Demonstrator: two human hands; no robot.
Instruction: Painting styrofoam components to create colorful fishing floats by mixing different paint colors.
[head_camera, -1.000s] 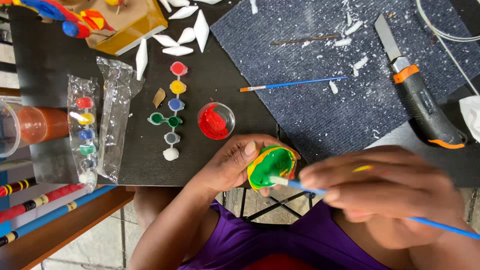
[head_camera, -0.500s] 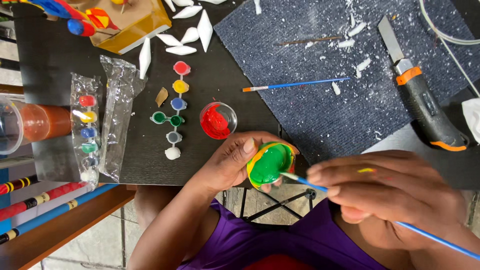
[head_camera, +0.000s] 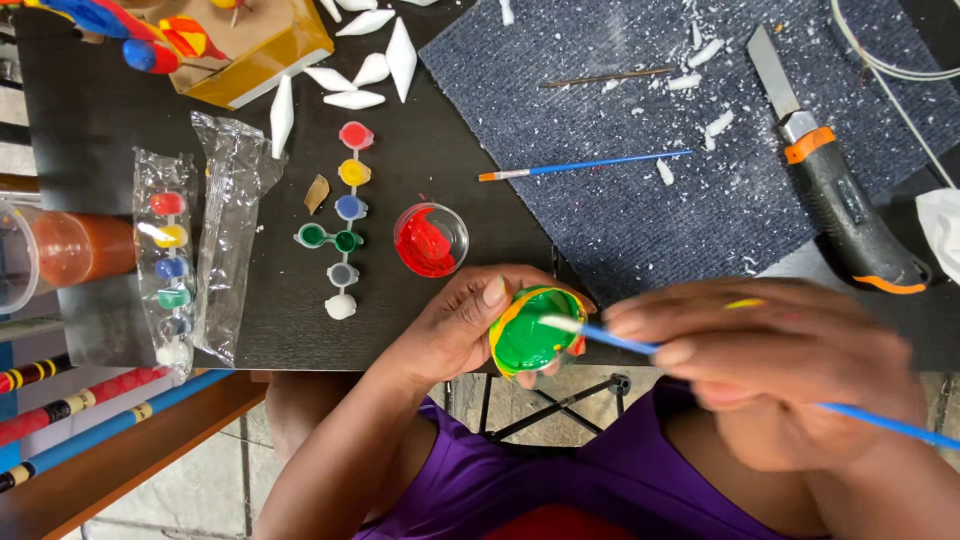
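Black table (head_camera: 430, 150) edge: left hand (head_camera: 455, 325) cups painted cap (head_camera: 532, 332); right hand (head_camera: 775, 360) pinches brush (head_camera: 610, 340), tip inside

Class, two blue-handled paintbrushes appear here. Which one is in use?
The paintbrush in the right hand, tip at the green-painted object; the other paintbrush lies untouched on the grey mat.

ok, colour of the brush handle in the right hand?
Blue brush handle, white bristle tip, held by the right hand; head view.

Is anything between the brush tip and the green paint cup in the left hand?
Nothing visible. The right hand holds the blue brush with its tip already over the green paint cup, which the left hand holds. The red cup sits apart on the table.
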